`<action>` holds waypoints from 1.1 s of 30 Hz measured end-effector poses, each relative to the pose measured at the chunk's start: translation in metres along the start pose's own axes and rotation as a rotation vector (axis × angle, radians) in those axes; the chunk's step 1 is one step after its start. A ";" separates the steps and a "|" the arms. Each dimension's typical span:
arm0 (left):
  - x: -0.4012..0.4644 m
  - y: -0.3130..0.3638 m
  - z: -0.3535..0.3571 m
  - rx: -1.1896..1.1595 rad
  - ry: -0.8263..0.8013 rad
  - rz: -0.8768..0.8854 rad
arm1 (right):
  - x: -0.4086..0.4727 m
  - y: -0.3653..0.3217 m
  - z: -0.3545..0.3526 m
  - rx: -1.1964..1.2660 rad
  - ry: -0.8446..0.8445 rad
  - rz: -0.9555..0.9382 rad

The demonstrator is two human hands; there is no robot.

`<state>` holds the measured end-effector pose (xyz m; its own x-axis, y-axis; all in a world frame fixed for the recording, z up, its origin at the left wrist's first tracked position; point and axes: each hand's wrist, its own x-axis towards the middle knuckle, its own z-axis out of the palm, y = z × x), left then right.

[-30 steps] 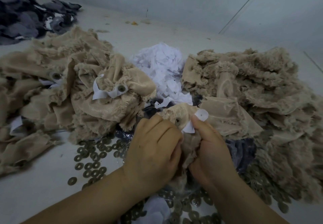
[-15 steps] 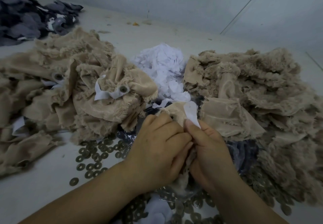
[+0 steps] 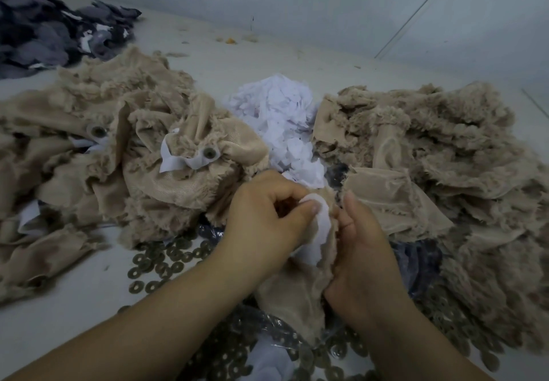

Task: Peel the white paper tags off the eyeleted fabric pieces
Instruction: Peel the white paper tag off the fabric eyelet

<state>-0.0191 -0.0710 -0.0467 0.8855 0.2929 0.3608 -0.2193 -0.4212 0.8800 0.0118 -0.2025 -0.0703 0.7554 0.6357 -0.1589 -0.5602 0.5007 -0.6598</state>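
With the left hand (image 3: 267,220) pinching a paper tag (image 3: 319,232) and the right hand (image 3: 361,238) gripping its fabric piece (image 3: 294,294), the peeled-tag heap (image 3: 282,122) at centre shows progress, while the left-of-frame pile (image 3: 142,155) retains tags.

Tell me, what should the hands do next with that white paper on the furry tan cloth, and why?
Probably pull the white paper tag away with the left hand while the right hand holds the fuzzy tan fabric piece firm. The left thumb and fingers already pinch the tag, and it looks partly lifted but not yet free. Then it could join the heap of white paper scraps.
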 end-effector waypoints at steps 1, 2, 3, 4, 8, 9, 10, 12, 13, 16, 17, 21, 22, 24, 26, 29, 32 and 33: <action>-0.006 0.000 0.003 0.002 0.014 0.019 | 0.000 -0.003 0.000 0.066 -0.010 0.076; -0.011 0.001 0.006 0.009 0.034 0.049 | 0.000 -0.005 0.001 0.119 -0.020 0.152; -0.016 0.001 0.008 0.027 0.052 0.084 | 0.001 -0.008 0.002 0.176 -0.031 0.221; -0.018 0.000 0.009 0.057 0.066 0.130 | 0.001 -0.010 0.003 0.229 -0.035 0.270; -0.022 0.000 0.010 0.157 0.041 0.376 | 0.001 -0.014 0.007 0.289 -0.073 0.314; -0.021 0.001 0.009 0.161 0.023 0.419 | 0.000 -0.015 0.008 0.307 -0.091 0.317; -0.020 0.002 0.007 0.159 0.003 0.451 | 0.000 -0.016 0.010 0.328 -0.099 0.324; -0.019 0.003 0.004 0.149 -0.019 0.476 | -0.003 -0.018 0.011 0.337 -0.092 0.338; -0.020 0.003 0.002 0.138 -0.012 0.469 | -0.003 -0.018 0.012 0.331 -0.081 0.339; -0.021 0.003 -0.003 0.074 0.086 0.341 | -0.002 -0.017 0.012 0.225 -0.016 0.186; -0.021 0.004 -0.004 0.046 0.110 0.289 | -0.002 -0.015 0.013 0.160 0.005 0.106; -0.019 0.006 -0.007 -0.004 0.092 0.154 | -0.004 -0.006 0.018 0.000 0.021 -0.044; -0.018 0.006 -0.008 -0.023 0.086 0.130 | -0.005 -0.005 0.018 -0.029 0.039 -0.051; -0.016 0.005 -0.010 -0.054 0.080 0.104 | -0.005 -0.003 0.018 -0.058 0.074 -0.063; -0.014 0.002 -0.009 -0.064 0.066 0.088 | -0.005 -0.003 0.018 -0.074 0.067 -0.068; -0.014 -0.002 -0.007 -0.017 0.005 0.119 | -0.003 -0.006 0.016 -0.045 0.070 -0.004; -0.017 -0.007 -0.004 0.084 -0.061 0.207 | 0.002 -0.015 0.009 -0.026 0.181 0.058; -0.018 -0.008 -0.003 0.103 -0.071 0.222 | 0.005 -0.019 0.007 -0.013 0.209 0.065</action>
<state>-0.0343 -0.0705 -0.0593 0.8476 0.1238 0.5160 -0.3718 -0.5552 0.7440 0.0232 -0.2048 -0.0536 0.7725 0.5302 -0.3495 -0.6067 0.4538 -0.6527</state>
